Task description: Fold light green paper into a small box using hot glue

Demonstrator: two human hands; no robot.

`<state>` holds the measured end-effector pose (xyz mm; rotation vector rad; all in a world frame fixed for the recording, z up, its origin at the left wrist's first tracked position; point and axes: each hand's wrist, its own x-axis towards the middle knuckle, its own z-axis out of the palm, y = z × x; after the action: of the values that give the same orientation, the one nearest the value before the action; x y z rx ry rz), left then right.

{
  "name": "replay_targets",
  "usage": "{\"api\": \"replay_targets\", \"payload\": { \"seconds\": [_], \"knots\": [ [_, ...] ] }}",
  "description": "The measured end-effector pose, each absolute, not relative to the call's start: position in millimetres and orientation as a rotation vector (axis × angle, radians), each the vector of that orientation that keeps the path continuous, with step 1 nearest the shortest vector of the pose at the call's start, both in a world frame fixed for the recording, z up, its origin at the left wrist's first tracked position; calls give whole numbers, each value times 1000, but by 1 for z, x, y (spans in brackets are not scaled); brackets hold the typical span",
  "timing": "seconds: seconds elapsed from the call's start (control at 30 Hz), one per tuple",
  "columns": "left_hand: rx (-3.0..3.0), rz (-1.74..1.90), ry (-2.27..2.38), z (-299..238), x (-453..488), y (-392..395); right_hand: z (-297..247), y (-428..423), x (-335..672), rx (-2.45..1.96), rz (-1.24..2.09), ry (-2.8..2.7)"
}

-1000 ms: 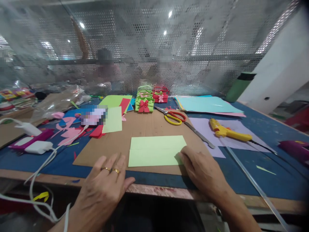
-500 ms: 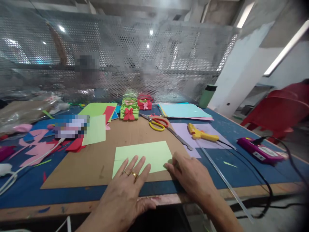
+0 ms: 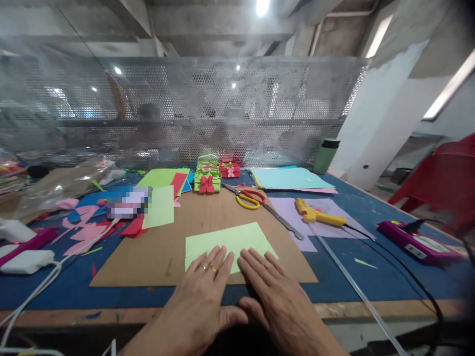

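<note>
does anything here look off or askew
The pale green paper you're touching sits askew on the cardboard. The clear glue stick by the yellow glue gun juts past the table's front edge, perhaps easily bumped.

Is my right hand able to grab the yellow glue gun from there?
Probably yes: nothing tall stands between the right hand and the glue gun, just low things like the flat metal tool.

The head camera looks forward and down, close over the hands [image 3: 203, 292] and table [image 3: 330, 281].
</note>
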<state>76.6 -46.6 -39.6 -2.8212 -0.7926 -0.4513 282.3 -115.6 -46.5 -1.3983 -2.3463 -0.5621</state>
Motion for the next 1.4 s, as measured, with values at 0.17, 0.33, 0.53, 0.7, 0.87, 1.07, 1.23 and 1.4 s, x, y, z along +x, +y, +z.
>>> {"api": "replay_targets", "payload": {
  "seconds": [0.17,0.33,0.53,0.7,0.87,1.07,1.23,1.4],
  "knots": [
    [-2836,-285,-1076,6,90,-28,-30,-117,305,-1391,-222,-2357],
    [-2803,-202,-1001,4,96,-19,-25,-111,310,-1304,-16,-2220],
    [-2756,-81,-950,0,106,-24,-32,-116,307,-1310,-110,-2192],
    [-2793,-58,-931,16,117,-28,-30,-120,305,-1340,-117,-2190],
    [-2795,-199,-1132,16,126,-16,-27,-120,303,-1334,-166,-2180],
    [-3032,-342,-1220,16,99,22,-29,-118,307,-1298,-159,-2209],
    [-3201,-351,-1353,31,72,28,-14,-109,291,-1233,-235,-2362],
    [-3332,-414,-1392,46,56,8,8,-104,265,-1175,63,-2576]
  ]
}}
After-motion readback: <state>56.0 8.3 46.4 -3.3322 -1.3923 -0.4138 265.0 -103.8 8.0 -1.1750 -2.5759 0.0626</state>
